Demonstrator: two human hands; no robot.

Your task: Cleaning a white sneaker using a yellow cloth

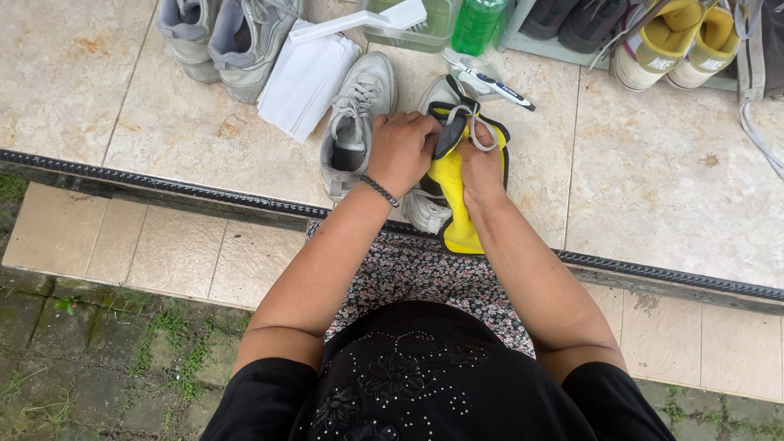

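Shoe [426, 208]: pale sneaker, directly ahead of the body at the tile step's [653, 180] near edge, long axis running away from the person, heel nearest. Mostly hidden under both hands.
Left hand [400, 151]: closed over the shoe's top on the left side, beaded bracelet at the wrist.
Right hand [480, 167]: closed on a yellow cloth [454, 175] with black edging, pressed against the shoe's right side. Both hands equally near, touching.
Second sneaker [353, 122]: just left, parallel.
Pen [496, 82], green bottle [476, 24]: beyond.

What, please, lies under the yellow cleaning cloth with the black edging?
A grey sneaker lies under the yellow cloth; only its toe and heel show. Both hands and the cloth hide its middle.
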